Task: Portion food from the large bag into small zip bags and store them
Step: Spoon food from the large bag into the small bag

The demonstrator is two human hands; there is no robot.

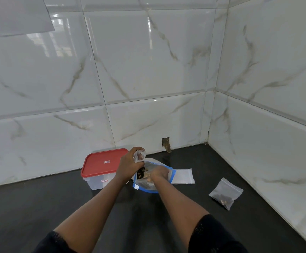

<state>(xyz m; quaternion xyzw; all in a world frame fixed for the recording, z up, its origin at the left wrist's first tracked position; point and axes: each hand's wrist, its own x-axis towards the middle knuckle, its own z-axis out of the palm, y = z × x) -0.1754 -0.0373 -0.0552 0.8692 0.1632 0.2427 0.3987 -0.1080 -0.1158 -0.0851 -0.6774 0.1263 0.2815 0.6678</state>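
Observation:
The large clear bag with a blue zip edge [172, 175] lies open on the dark counter, dark and tan food showing inside. My right hand [158, 173] is inside its mouth, fingers curled among the food; whether it grips any is hidden. My left hand [130, 161] is just above the bag's left side, pinching a small clear zip bag [139, 155] held upright. An empty small zip bag [183, 176] lies flat to the right, partly under the large bag. A filled small zip bag [225, 193] with brown pieces lies further right.
A clear plastic box with a red lid [103, 161] stands shut at the left against the marble-tiled wall. The walls meet in a corner at the back right. A small hole in the tile [166, 144] sits behind the bags. The counter [39, 207] is dark.

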